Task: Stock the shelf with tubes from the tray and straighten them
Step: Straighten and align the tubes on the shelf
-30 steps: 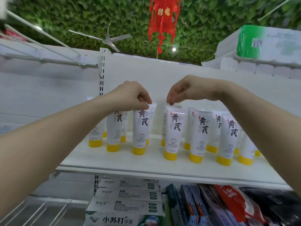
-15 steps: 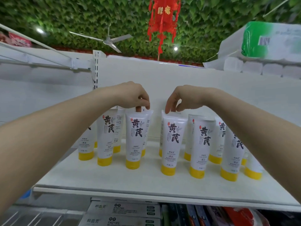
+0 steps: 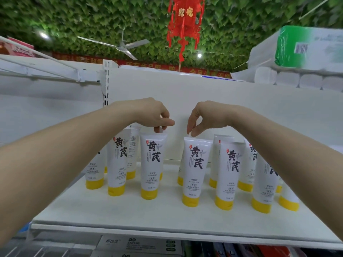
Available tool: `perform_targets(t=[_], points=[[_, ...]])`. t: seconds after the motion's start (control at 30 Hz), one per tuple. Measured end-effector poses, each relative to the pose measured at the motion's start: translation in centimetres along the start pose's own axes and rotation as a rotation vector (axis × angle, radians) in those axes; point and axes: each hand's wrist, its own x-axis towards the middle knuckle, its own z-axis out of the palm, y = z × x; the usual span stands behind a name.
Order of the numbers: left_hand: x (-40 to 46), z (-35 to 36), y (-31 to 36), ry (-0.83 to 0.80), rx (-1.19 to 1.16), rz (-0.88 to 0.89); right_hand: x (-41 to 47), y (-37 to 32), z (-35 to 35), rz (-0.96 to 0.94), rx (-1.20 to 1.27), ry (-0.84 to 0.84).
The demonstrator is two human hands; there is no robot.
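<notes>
My left hand (image 3: 156,115) pinched the crimped top of one front-row tube (image 3: 152,164), and my right hand (image 3: 200,117) pinched its neighbour (image 3: 196,169) at three o'clock, probably to square their labels forward. Both stood cap-down on the white shelf (image 3: 167,217) among more tubes.

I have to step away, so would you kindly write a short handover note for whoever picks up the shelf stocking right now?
Left hand: pinches the top edge of the front-row tube left of the gap.
Right hand: fingertips pinch the top edge of the tube right of the gap.
Things: the white tubes with yellow caps stand caps down on the white shelf, in about two rows. The tray is out of view.
Done: the shelf holds many tubes, most facing forward.
Left: straighten the tubes at the right end, which tilt, close the middle gap, and check the tray for more.
</notes>
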Motion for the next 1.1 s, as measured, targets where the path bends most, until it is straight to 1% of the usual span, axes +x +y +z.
perform_targets(t=[0.13, 0.3, 0.57, 0.8, 0.87, 0.93, 1.03, 1.1], points=[[0.1, 0.2, -0.3, 0.016, 0.05, 0.014, 0.2, 0.1, 0.2, 0.034, -0.012, 0.022], [0.6, 0.7, -0.8, 0.04, -0.03, 0.044, 0.7, 0.3, 0.5, 0.033, -0.007, 0.032], [1.3, 1.2, -1.4, 0.091, -0.057, 0.058, 1.1, 0.5, 0.7, 0.024, -0.021, 0.042], [0.7, 1.0, -1.6, 0.12, -0.059, 0.034, 0.7, 0.5, 0.7, 0.013, -0.041, 0.021], [-0.1, 0.4, -1.7, 0.177, -0.066, 0.036, 0.4, 0.4, 0.1, -0.014, -0.054, 0.051], [-1.4, -0.4, -2.0, 0.289, -0.073, 0.035, 0.1, 0.1, -0.7, -0.045, -0.061, 0.115], [-3.8, -1.2, -3.0, 0.457, -0.094, -0.012, 0.0, -1.1, -1.7, -0.122, -0.059, 0.244], [-5.4, -1.1, -3.8, 0.541, -0.098, -0.052, 0.0, -2.7, -1.9, -0.184, -0.011, 0.305]])
